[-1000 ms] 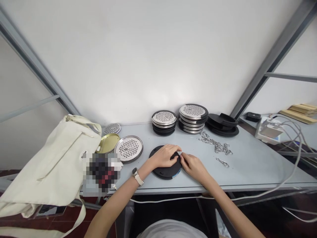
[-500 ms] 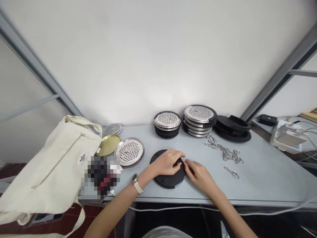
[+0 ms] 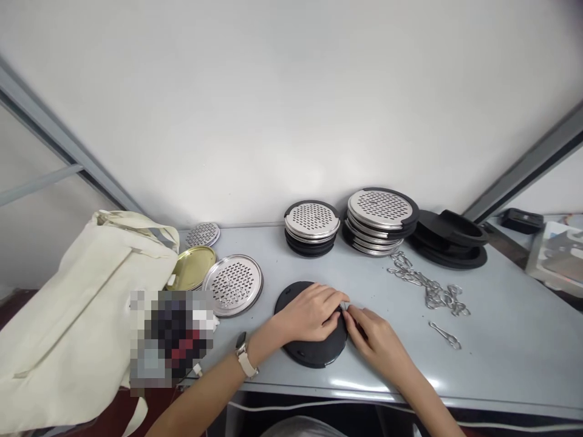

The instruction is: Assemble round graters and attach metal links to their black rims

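Note:
A black round disc [image 3: 314, 358] with small raised pads lies flat near the table's front edge. My left hand [image 3: 312, 312], with a watch on its wrist, rests across the disc, thumb and fingers closed at its right side. My right hand [image 3: 371, 334] comes in from the right and pinches a thin metal clip [image 3: 343, 306] at the disc's edge, mostly hidden between both hands' fingertips. To the right lies a single wire clip [image 3: 445, 335], with a loose pile of wire clips [image 3: 437, 292] behind it.
Behind stand two stacks of perforated metal grater discs with black rims, a smaller stack [image 3: 312, 221] and a larger stack [image 3: 381, 209]. Black round trays [image 3: 449, 240] sit to their right. On the left are a grater disc [image 3: 233, 284], a gold lid [image 3: 194, 267] and a cream bag [image 3: 73, 315].
The camera view has shifted, so things on the right appear further right and nearer. Both hands stay at the disc's right edge, with only slight finger movement.

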`<act>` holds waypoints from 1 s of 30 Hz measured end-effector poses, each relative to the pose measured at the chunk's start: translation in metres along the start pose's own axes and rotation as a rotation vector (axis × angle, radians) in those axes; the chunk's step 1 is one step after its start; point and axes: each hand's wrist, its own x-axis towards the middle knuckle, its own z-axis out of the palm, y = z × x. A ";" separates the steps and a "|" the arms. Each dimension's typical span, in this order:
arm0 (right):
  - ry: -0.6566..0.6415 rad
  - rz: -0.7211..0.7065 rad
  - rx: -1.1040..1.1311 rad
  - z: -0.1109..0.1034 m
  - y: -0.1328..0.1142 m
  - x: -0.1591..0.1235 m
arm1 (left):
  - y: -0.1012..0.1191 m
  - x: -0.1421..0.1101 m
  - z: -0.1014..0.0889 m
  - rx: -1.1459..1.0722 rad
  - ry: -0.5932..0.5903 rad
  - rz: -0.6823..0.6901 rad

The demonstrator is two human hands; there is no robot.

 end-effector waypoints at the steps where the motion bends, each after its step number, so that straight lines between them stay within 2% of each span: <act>1: 0.001 0.000 0.001 0.000 0.000 0.000 | 0.000 0.000 0.000 0.005 -0.002 0.001; 7: 0.003 0.008 -0.012 0.000 -0.001 0.000 | 0.000 -0.001 0.001 0.073 -0.022 -0.007; 14: -0.013 0.024 -0.024 -0.001 -0.003 0.002 | 0.002 0.000 -0.001 0.108 -0.009 -0.138; 24: -0.004 0.001 -0.034 -0.002 -0.003 0.001 | 0.006 -0.001 0.000 0.128 -0.058 -0.193; 30: 0.002 -0.003 -0.030 -0.003 -0.005 0.002 | 0.007 -0.002 -0.002 0.150 -0.070 -0.180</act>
